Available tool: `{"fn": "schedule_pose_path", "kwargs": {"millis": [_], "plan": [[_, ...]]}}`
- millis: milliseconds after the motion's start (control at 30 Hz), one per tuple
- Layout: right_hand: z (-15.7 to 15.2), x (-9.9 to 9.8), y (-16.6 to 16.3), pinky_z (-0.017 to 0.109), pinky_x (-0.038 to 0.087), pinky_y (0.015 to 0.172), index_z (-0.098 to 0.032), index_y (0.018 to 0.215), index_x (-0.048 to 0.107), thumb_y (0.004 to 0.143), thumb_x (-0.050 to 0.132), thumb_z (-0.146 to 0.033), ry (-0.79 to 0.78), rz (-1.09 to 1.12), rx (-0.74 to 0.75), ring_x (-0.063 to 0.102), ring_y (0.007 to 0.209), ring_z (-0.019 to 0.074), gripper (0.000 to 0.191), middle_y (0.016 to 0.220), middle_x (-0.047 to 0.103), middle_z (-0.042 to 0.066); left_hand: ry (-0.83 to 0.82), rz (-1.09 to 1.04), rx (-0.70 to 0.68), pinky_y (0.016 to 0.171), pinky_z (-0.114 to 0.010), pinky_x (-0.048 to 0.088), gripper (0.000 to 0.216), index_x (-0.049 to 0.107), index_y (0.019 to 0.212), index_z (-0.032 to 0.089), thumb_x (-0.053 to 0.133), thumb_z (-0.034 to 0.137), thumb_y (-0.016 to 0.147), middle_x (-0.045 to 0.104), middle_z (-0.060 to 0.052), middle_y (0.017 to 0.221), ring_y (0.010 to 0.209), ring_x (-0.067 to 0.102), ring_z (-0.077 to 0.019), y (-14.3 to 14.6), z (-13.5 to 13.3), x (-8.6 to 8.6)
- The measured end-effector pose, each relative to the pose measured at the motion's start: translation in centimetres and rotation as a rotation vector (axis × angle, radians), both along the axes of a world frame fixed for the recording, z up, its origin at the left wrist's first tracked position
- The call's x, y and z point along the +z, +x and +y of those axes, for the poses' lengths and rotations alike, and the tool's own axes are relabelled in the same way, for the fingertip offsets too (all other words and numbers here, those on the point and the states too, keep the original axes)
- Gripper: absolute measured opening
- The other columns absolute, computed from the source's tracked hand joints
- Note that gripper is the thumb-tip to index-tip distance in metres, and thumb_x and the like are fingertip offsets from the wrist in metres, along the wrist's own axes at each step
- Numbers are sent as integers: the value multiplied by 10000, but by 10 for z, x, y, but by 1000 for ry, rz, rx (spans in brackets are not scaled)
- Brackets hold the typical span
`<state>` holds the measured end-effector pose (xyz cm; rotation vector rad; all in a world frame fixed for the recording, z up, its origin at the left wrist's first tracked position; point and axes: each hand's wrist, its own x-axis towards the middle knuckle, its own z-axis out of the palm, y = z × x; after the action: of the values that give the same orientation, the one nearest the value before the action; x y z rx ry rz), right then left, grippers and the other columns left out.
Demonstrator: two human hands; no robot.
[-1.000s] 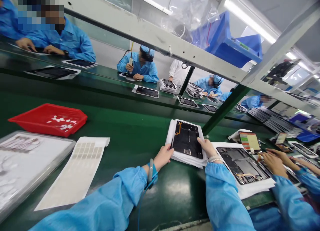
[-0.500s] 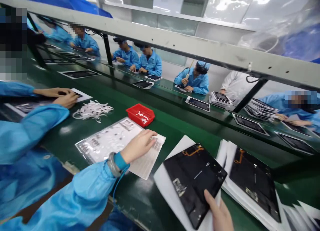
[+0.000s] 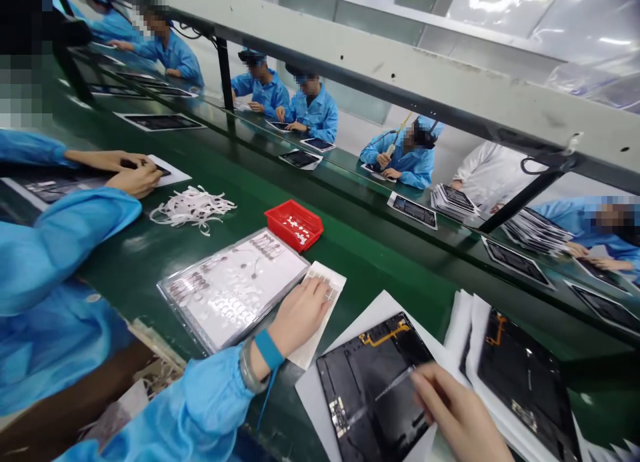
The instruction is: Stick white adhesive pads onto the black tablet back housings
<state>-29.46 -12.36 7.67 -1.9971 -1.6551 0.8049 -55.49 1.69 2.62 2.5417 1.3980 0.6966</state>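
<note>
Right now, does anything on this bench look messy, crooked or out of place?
Mostly tidy. One thing stands out: a loose tangle of white strips lies heaped on the green bench, beside the co-worker's hands, in no tray. The black panel under the right hand sits skewed on its white sheet.

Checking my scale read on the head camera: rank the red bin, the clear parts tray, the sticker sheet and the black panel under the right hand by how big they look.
1. Clear parts tray
2. Black panel, close to the tray; nearer the camera, so unsure
3. Sticker sheet, partly hidden by the left hand
4. Red bin, farther off
</note>
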Motion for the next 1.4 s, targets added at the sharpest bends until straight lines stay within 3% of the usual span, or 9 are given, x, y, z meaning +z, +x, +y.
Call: {"fn": "schedule_pose_path", "kwargs": {"millis": [100,200,400,600,933,1100,1200,1267,1400], "plan": [[67,-5,-43,313,473,753,-249,927,627,883,453,-438,239,-139,147,639,816,216,261,921,693,41,-10,23,18,857,-403,498,124,562,980,151,478,186,896,610,-99,996,962,582,-260,-5,10,-5],[125,-23,-79,382,448,916,-192,1117,604,874,490,-331,433,-242,254,587,1046,261,303,1115,652,98,3,42,51,935,-415,479,253,539,1116,133,504,179,870,594,-128,1162,1097,559,-276,-8,4,-13],[176,-58,-102,401,408,1007,-111,1227,567,855,512,-249,350,-327,266,517,1178,286,401,1237,593,153,-19,63,134,1037,-479,421,514,385,1334,36,471,310,907,392,-252,1415,1295,420,-341,-27,-30,-44],[180,-68,-97,403,416,990,-112,1199,576,858,512,-266,320,-301,282,533,1127,280,380,1191,616,139,-63,-27,125,1081,-445,389,573,257,1413,18,397,303,936,317,-250,1454,1360,314,-288,-36,-27,-52],[158,-70,-87,400,457,902,-178,1131,597,868,523,-294,324,-143,273,568,1026,255,297,1079,648,91,-60,-80,110,1046,-394,437,448,402,1339,104,419,277,926,511,-153,1351,1249,492,-237,-67,1,-39],[150,-74,-88,419,438,932,-180,1082,622,889,518,-295,361,-12,320,564,1020,246,248,1051,637,99,-32,-139,101,1049,-409,425,408,410,1328,139,418,292,950,486,-135,1362,1257,472,-238,-62,2,-18],[147,-69,-90,385,452,917,-196,1073,625,917,483,-269,352,93,389,574,1005,218,224,1044,628,84,-12,-167,-37,1098,-445,339,477,433,1321,191,588,302,884,422,-104,1418,1348,332,-272,-42,6,-2],[144,-65,-90,354,468,889,-200,1052,629,929,464,-250,343,142,431,587,978,199,212,1027,624,76,-71,-184,-128,1092,-455,316,462,502,1254,196,672,246,828,512,-86,1335,1305,383,-280,-29,11,4],[136,-60,-89,330,487,861,-213,1022,641,917,499,-230,347,107,455,599,953,190,178,1006,617,64,-190,-222,-147,930,-374,411,140,621,975,204,648,182,839,676,-4,971,958,601,-196,-19,19,2]]}}
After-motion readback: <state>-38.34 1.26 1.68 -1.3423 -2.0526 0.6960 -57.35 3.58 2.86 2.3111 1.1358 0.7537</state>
